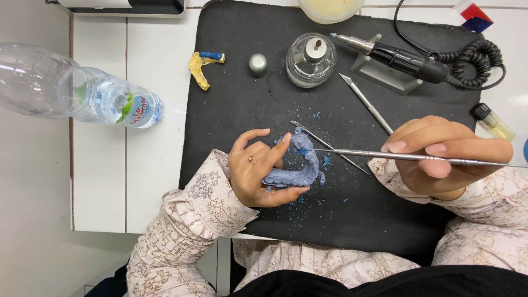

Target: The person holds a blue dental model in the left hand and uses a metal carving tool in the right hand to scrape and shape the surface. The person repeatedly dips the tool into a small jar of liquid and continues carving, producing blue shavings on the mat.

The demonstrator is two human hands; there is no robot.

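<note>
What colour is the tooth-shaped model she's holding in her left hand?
Blue, a dull blue arch of teeth, seen best in the head view, gripped by the left hand.

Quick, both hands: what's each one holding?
Left hand: closed on the blue wax dental arch.
Right hand: closed on a thin metal carving tool.

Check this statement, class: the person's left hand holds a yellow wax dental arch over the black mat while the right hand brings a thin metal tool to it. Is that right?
Not quite. In the head view the dental arch in the left hand is blue, not yellow; a yellow piece lies apart near the mat's upper left edge. The right hand does bring the thin metal tool to it.
</note>
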